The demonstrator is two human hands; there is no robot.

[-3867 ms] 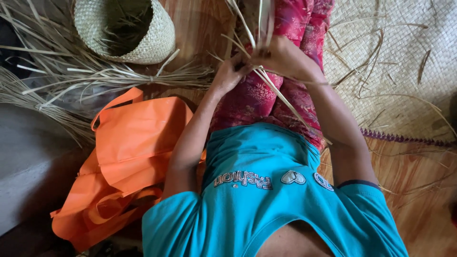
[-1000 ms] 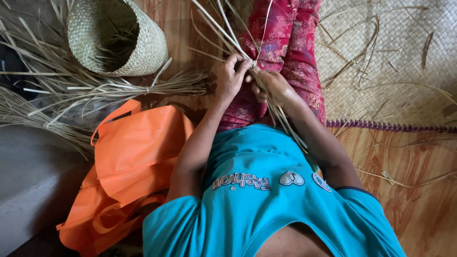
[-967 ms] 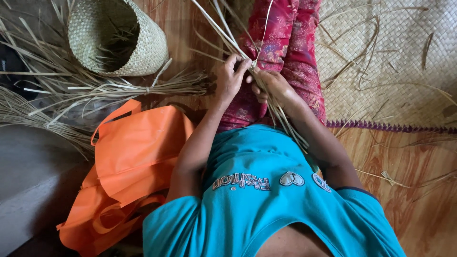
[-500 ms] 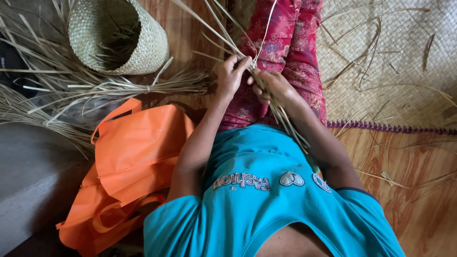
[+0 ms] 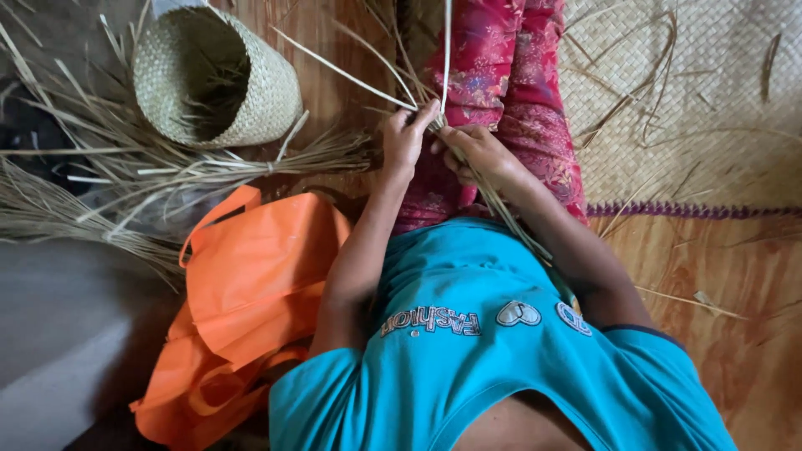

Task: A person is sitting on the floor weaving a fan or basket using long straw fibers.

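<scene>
I sit on the floor in a turquoise shirt and red patterned trousers. My left hand (image 5: 407,136) and my right hand (image 5: 473,153) meet over my lap, both pinching a bunch of long dry straw strips (image 5: 434,75). The strips fan out upward from my fingers, and their lower ends trail down past my right forearm. One pale strip stands straight up between my hands.
A small woven basket (image 5: 219,77) lies on its side at the upper left, among a heap of loose straw (image 5: 100,175). An orange cloth bag (image 5: 251,284) lies by my left arm. A woven mat (image 5: 693,92) with a purple edge covers the floor at right.
My hands have kept working the strips close together; the fan of strips has shifted, and one strip now stands upright. The view has drifted slightly.
</scene>
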